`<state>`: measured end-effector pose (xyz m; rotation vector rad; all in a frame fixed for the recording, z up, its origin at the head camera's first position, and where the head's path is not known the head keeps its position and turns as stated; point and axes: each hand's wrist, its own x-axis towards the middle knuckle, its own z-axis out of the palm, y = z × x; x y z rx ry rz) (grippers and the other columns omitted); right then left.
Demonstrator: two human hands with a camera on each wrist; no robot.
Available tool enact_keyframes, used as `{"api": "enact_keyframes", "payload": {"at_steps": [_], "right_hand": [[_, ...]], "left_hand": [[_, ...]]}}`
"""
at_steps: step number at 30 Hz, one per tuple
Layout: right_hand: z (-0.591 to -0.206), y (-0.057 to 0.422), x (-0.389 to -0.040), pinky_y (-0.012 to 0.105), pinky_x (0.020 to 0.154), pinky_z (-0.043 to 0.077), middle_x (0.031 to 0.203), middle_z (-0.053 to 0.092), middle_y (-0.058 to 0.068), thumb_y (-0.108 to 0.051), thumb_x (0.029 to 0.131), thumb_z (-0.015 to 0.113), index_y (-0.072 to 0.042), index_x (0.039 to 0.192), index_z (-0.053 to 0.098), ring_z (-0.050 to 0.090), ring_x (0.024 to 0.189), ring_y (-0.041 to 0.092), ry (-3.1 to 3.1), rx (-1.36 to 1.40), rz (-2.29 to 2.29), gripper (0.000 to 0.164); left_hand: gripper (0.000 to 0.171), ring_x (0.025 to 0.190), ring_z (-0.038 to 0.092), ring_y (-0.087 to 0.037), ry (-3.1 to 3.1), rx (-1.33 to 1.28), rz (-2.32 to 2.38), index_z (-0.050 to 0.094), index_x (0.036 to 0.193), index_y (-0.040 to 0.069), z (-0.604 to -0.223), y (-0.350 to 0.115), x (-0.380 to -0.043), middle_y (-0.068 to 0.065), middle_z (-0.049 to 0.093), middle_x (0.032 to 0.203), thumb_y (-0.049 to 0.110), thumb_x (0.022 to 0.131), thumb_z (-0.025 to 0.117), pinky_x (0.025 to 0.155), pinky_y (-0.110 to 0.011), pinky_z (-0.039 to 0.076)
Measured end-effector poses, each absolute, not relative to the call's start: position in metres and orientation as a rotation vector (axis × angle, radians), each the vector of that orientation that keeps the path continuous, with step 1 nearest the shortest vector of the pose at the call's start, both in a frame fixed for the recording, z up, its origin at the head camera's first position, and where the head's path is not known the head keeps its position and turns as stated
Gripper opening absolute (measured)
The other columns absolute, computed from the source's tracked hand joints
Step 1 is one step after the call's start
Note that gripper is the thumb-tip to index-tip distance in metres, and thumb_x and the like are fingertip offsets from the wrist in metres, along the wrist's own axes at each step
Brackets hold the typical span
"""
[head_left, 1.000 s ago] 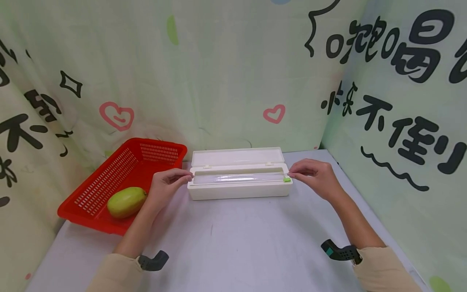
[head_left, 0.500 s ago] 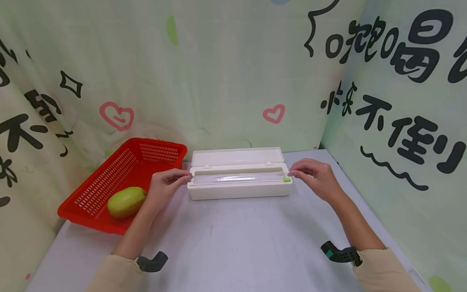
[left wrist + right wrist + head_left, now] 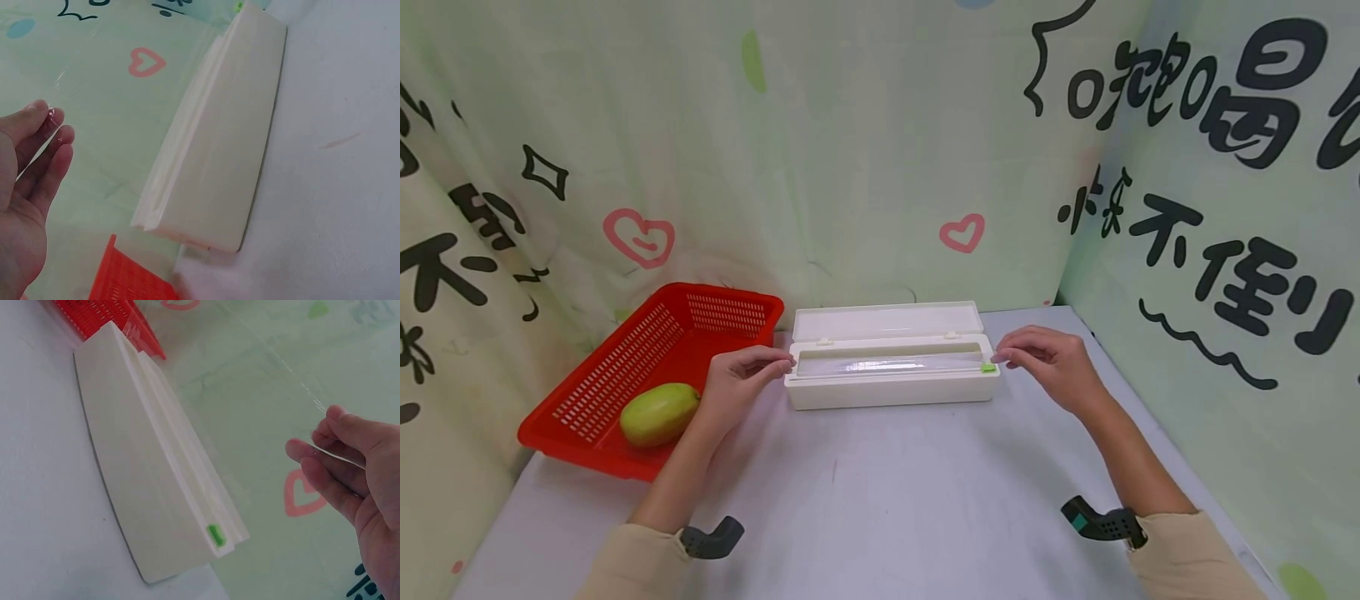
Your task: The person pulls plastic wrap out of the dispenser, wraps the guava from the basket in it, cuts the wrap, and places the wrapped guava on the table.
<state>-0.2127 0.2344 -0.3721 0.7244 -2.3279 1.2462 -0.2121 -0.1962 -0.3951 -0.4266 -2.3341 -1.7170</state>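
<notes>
A long white cling film dispenser (image 3: pixel 891 395) lies on the table, its lid (image 3: pixel 887 323) tipped back on the far side. Clear cling film (image 3: pixel 289 367) stretches between the two hands, its edge a thin shiny line in the right wrist view. With thumb and fingertips, my left hand (image 3: pixel 741 387) pinches one end of that edge, by the dispenser's left end. My right hand (image 3: pixel 1054 367) pinches the other end, near the green slider (image 3: pixel 988 367). Both wrist views show the fingers raised apart from the box. How far the transparent film reaches is hard to tell.
Left of the dispenser stands a red plastic basket (image 3: pixel 580 387) with a green-yellow oval fruit (image 3: pixel 660 414) in it; my left forearm passes in front of its right side. The white tabletop (image 3: pixel 880 500) runs forward from the dispenser. Printed curtains (image 3: pixel 865 167) hang behind and at the sides.
</notes>
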Motion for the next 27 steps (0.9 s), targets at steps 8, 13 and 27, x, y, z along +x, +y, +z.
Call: {"api": "enact_keyframes", "payload": {"at_steps": [8, 13, 27], "right_hand": [[-0.3752, 0.2361, -0.2141, 0.009, 0.076, 0.053, 0.089, 0.07, 0.012, 0.006, 0.08, 0.071, 0.0, 0.093, 0.072, 0.064, 0.082, -0.007, -2.358, 0.744, 1.232, 0.014], [-0.3752, 0.2363, -0.2137, 0.008, 0.076, 0.052, 0.091, 0.071, 0.01, 0.005, 0.074, 0.077, -0.005, 0.094, 0.073, 0.063, 0.082, -0.007, -2.386, 0.751, 1.188, 0.022], [-0.3749, 0.2372, -0.2075, 0.007, 0.079, 0.051, 0.094, 0.072, 0.013, 0.007, 0.077, 0.074, -0.005, 0.093, 0.074, 0.062, 0.089, -0.008, -2.355, 0.76, 1.219, 0.02]], "left_hand": [[0.03, 0.093, 0.07, -0.014, -2.333, -0.443, -1.735, 0.072, 0.109, 0.003, -0.3939, -0.1964, -0.2112, -0.004, 0.075, 0.101, 0.024, 0.087, 0.071, 0.083, -0.02, 0.055], [0.028, 0.092, 0.07, -0.013, -2.332, -0.444, -1.739, 0.072, 0.109, 0.005, -0.3942, -0.1965, -0.2114, -0.005, 0.075, 0.1, 0.023, 0.087, 0.071, 0.083, -0.019, 0.055], [0.03, 0.092, 0.07, -0.01, -2.331, -0.426, -1.739, 0.073, 0.108, 0.007, -0.3973, -0.1969, -0.208, -0.01, 0.074, 0.104, 0.028, 0.086, 0.072, 0.084, -0.021, 0.056]]}}
